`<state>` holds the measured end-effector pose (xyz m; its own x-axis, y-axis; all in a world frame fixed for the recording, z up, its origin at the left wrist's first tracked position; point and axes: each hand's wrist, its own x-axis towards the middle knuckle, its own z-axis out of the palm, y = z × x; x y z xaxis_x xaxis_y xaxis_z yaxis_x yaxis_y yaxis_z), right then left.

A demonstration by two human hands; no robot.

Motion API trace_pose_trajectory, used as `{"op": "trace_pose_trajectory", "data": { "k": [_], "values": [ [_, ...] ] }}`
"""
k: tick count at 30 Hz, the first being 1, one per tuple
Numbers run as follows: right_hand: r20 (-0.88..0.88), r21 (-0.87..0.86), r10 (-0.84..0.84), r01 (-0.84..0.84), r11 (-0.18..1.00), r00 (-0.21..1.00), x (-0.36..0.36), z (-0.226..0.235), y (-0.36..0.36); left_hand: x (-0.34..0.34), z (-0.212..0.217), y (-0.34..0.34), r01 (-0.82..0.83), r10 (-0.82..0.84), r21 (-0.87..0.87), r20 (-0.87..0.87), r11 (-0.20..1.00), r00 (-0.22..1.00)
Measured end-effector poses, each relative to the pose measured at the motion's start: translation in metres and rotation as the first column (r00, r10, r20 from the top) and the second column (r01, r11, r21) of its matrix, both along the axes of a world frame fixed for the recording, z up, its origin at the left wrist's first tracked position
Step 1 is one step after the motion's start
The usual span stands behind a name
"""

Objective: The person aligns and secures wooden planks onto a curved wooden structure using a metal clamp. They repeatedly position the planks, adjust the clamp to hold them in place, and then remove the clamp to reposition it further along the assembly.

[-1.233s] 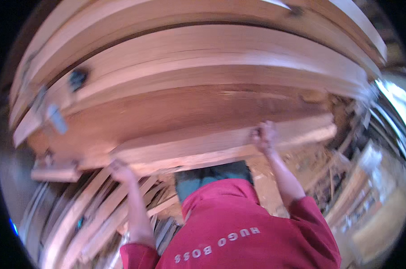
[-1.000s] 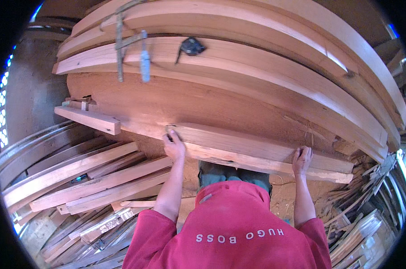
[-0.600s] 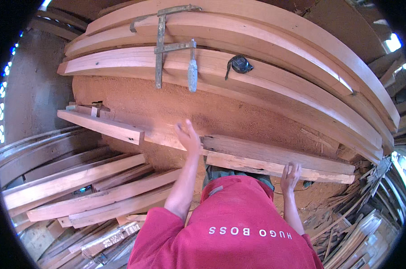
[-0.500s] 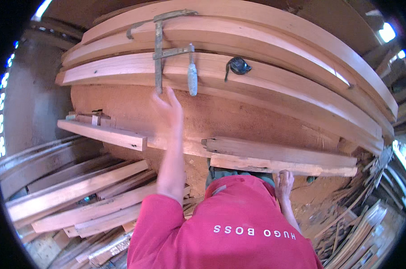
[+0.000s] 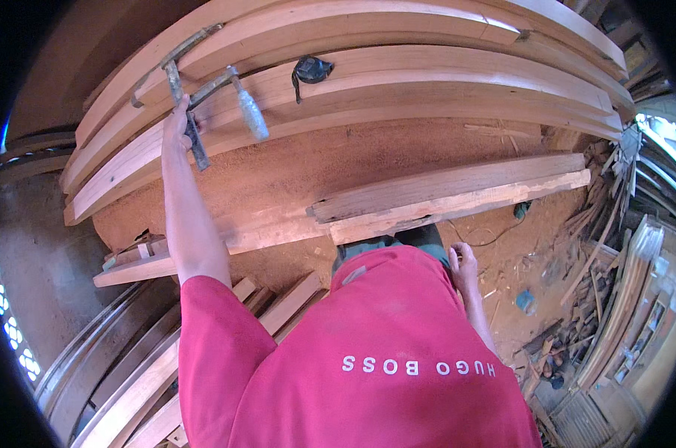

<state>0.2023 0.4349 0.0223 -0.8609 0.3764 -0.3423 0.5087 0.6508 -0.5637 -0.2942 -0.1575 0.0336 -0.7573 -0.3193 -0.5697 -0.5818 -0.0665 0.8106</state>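
A rusty bar clamp (image 5: 173,81) with a worn, pale handle lies across the curved timber beams (image 5: 427,86) at the far left. My left hand (image 5: 176,128) is closed round its bar, below the sliding arm, with my arm stretched forward. Beside the clamp, on the beam top, sits a black tape measure (image 5: 313,69) with a dangling strap. My right hand (image 5: 464,263) hangs by my right side, its fingers loosely curled and nothing visible in them. Just ahead of it, two rough boards (image 5: 457,200) lie side by side in front of my waist.
A workbench surface (image 5: 278,160) coated in brown sawdust lies between the beams and the boards. Another light board (image 5: 132,271) sits at the left. Stacked planks (image 5: 144,373) fill the lower left; scrap wood (image 5: 554,347) and bundled strips (image 5: 621,299) lie at the right.
My left hand has reached forward and taken hold of the clamp's bar. My right hand has come away from the board's edge. The view has swung, moving the beams up and leftward.
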Motion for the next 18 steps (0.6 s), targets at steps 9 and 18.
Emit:
{"op": "trace_pose_trajectory", "data": {
  "k": [9,18],
  "values": [
    [-0.130,-0.058,0.110,-0.119,0.991,0.985,-0.031,0.009,0.009,0.085,0.055,0.060,-0.126,0.216,0.271,-0.333,0.954,0.918],
    [-0.591,-0.074,0.172,-0.265,0.961,0.788,-0.144,0.074,0.014,0.251,0.183,0.239,-0.183,0.172,0.033,-0.533,0.983,0.828]
  ]
}}
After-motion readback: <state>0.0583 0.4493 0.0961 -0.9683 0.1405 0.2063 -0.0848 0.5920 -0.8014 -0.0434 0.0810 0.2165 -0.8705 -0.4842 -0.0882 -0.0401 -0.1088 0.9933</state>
